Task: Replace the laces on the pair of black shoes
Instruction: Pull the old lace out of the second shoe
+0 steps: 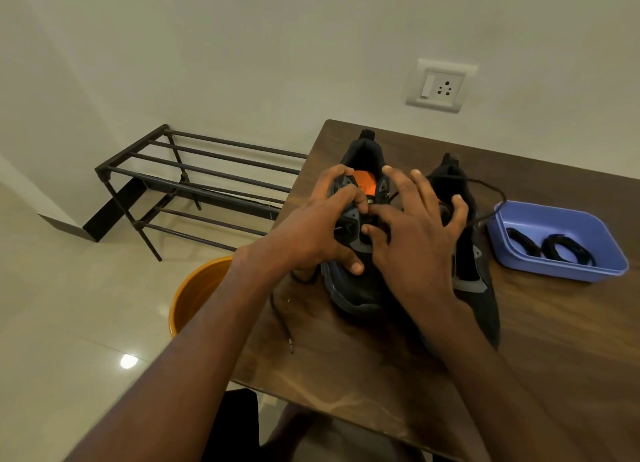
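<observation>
Two black shoes stand side by side on the wooden table (363, 364), toes toward me. The left shoe (349, 288) has an orange insole and grey eyelet tabs. My left hand (311, 229) curls over its lacing, fingertips pinching the black lace (282, 319) at the eyelets. My right hand (408, 233) pinches the same lace from the other side with thumb and forefinger, its other fingers spread over the right shoe (481, 285). One lace end trails off the shoe's left side onto the table; another strand loops behind the right shoe. Two coiled black laces (564, 250) lie in a blue tray (519, 215).
An orange bucket (194, 295) stands on the floor by the table's left edge. A dark metal shoe rack (194, 184) stands against the wall further left. A wall socket (440, 85) is above the table. My knees show under the table's near edge.
</observation>
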